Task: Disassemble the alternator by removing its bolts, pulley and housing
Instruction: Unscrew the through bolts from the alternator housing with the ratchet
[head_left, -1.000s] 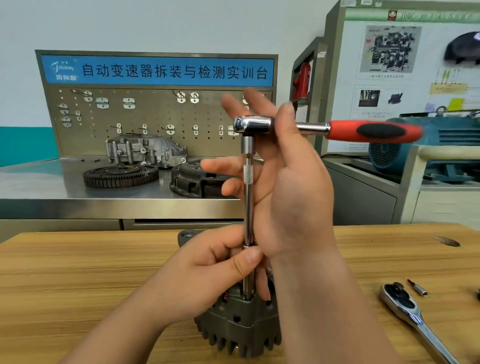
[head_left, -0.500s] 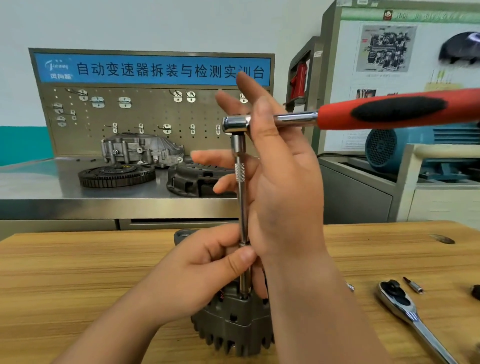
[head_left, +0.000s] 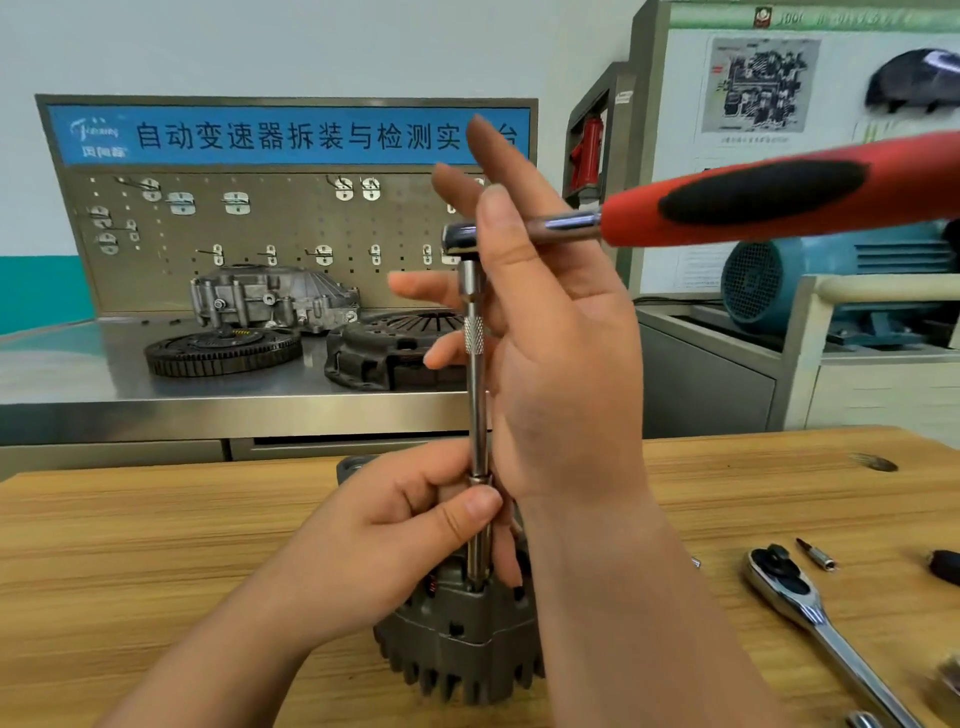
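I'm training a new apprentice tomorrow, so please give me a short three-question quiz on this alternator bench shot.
1. True or false: the spare ratchet lies on top of the alternator.
2. What does the left hand pinch? A) the extension bar B) a screwdriver C) a hammer
3. Fill in: the upper ratchet, fitted on the bar's top end, has a ____ and black handle.

Key
1. False: it lies on the wooden table, apart from the alternator.
2. A
3. red
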